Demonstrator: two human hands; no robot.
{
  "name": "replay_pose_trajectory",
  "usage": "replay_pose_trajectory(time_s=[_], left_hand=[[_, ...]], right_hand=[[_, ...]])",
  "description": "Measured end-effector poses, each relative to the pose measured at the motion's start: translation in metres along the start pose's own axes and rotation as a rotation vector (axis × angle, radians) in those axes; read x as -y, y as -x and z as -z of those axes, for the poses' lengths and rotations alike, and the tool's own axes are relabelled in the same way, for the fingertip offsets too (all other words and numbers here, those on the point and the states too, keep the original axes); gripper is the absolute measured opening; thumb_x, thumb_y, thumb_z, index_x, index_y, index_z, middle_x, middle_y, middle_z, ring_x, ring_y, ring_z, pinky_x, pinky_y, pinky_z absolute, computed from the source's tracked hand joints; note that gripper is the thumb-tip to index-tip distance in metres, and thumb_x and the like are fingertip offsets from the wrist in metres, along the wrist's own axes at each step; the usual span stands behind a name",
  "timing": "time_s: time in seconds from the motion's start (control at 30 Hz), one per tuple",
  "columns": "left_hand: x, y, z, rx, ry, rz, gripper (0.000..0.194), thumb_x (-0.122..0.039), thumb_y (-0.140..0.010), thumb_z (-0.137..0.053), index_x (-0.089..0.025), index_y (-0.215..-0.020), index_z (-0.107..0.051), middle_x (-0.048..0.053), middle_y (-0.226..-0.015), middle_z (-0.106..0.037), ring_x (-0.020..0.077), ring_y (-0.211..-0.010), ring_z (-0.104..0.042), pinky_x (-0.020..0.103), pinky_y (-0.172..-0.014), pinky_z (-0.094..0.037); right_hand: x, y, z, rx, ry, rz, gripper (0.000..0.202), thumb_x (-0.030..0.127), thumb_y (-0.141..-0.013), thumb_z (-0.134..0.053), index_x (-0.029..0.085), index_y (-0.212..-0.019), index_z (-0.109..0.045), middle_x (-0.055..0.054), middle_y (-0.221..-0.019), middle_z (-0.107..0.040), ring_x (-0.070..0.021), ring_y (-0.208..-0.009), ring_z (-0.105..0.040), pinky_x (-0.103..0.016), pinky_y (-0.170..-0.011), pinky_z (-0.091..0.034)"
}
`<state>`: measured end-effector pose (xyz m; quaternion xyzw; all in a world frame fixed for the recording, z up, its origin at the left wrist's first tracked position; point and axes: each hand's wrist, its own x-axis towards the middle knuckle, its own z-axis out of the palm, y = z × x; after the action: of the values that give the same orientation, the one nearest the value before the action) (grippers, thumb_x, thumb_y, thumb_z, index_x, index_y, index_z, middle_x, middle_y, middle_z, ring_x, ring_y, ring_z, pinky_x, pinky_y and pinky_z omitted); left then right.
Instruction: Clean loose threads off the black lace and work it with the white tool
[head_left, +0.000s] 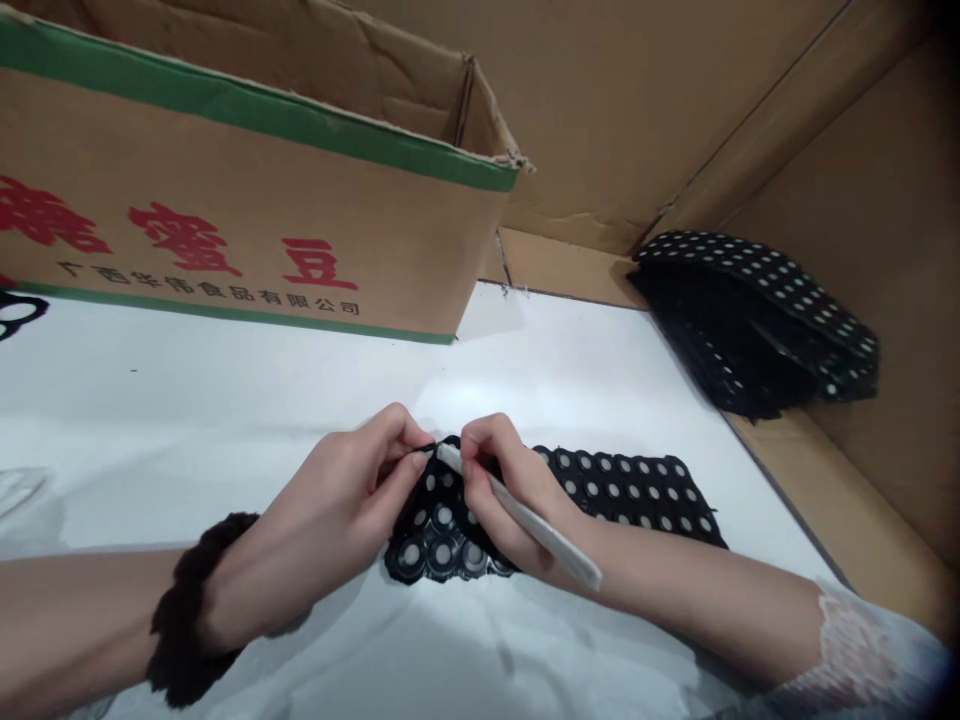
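A black sheet (649, 490) with rows of round pale dots lies on the white work surface, partly covered by my right hand and forearm. Its left part (442, 553) shows larger ringed dots near me. My left hand (337, 500) is closed in a pinch at the sheet's upper left edge, where a thin dark bit shows between thumb and forefinger. Held like a pen in my right hand (517, 490) is a slim, pale grey, stick-like tool (544, 530). Its front end meets the dark edge by my left fingertips; the exact contact is too small to make out.
An open cardboard box (405, 240) with a green rim and red lettering stands behind my hands at the left. More black dotted sheets (757, 310) are piled at the right by the cardboard wall (862, 200). A black-and-white item (19, 312) shows at the far left edge.
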<state>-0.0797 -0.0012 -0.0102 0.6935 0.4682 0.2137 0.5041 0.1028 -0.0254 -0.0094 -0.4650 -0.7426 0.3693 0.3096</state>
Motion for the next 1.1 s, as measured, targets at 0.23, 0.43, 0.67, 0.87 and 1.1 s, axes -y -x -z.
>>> replay_pose_trajectory(time_s=[0.23, 0.43, 0.67, 0.87, 1.1], left_hand=[[0.000, -0.012, 0.005, 0.032, 0.098, 0.070, 0.015, -0.034, -0.085, -0.040, -0.021, -0.084, -0.048, -0.004, -0.070, -0.058, 0.0094, -0.063, -0.049, 0.021, -0.055, -0.035], [0.001, -0.013, 0.008, 0.111, 0.210, 0.133, 0.018, -0.036, -0.084, -0.041, -0.019, -0.084, -0.046, -0.004, -0.061, -0.049, 0.0083, -0.052, -0.044, 0.020, -0.048, -0.035], [-0.005, -0.010, 0.012, 0.233, 0.244, 0.189, 0.014, -0.025, -0.074, -0.054, -0.018, -0.083, -0.047, -0.001, -0.075, -0.057, 0.0119, -0.068, -0.054, 0.021, -0.056, -0.040], [-0.011, -0.012, 0.013, 0.218, 0.221, 0.288, 0.012, -0.026, -0.071, -0.055, -0.016, -0.076, -0.050, -0.003, -0.059, -0.052, 0.0081, -0.051, -0.045, 0.020, -0.047, -0.033], [-0.006, -0.004, 0.007, 0.133, 0.059, 0.246, 0.013, -0.030, -0.075, -0.051, -0.018, -0.074, -0.051, -0.002, -0.061, -0.057, 0.0097, -0.053, -0.049, 0.020, -0.047, -0.033]], right_hand=[[-0.002, 0.000, 0.004, -0.025, -0.223, -0.138, 0.007, 0.016, -0.084, -0.038, 0.022, -0.085, -0.034, 0.005, -0.065, -0.043, -0.0083, -0.057, -0.040, -0.023, -0.052, -0.031], [-0.002, -0.002, 0.009, -0.099, -0.507, -0.222, 0.010, 0.014, -0.084, -0.038, 0.022, -0.080, -0.034, 0.007, -0.054, -0.046, -0.0067, -0.049, -0.043, -0.019, -0.047, -0.033], [0.000, 0.003, 0.005, -0.012, -0.414, -0.223, 0.010, 0.012, -0.082, -0.039, 0.021, -0.080, -0.035, 0.006, -0.053, -0.047, -0.0078, -0.048, -0.047, -0.019, -0.045, -0.034], [-0.002, 0.003, 0.005, 0.017, -0.360, -0.200, 0.009, 0.013, -0.083, -0.037, 0.021, -0.081, -0.033, 0.005, -0.056, -0.046, -0.0080, -0.048, -0.044, -0.021, -0.046, -0.034], [0.006, 0.002, 0.004, 0.102, -0.157, -0.146, 0.007, 0.018, -0.083, -0.038, 0.021, -0.084, -0.032, 0.005, -0.063, -0.042, -0.0073, -0.052, -0.038, -0.021, -0.050, -0.031]])
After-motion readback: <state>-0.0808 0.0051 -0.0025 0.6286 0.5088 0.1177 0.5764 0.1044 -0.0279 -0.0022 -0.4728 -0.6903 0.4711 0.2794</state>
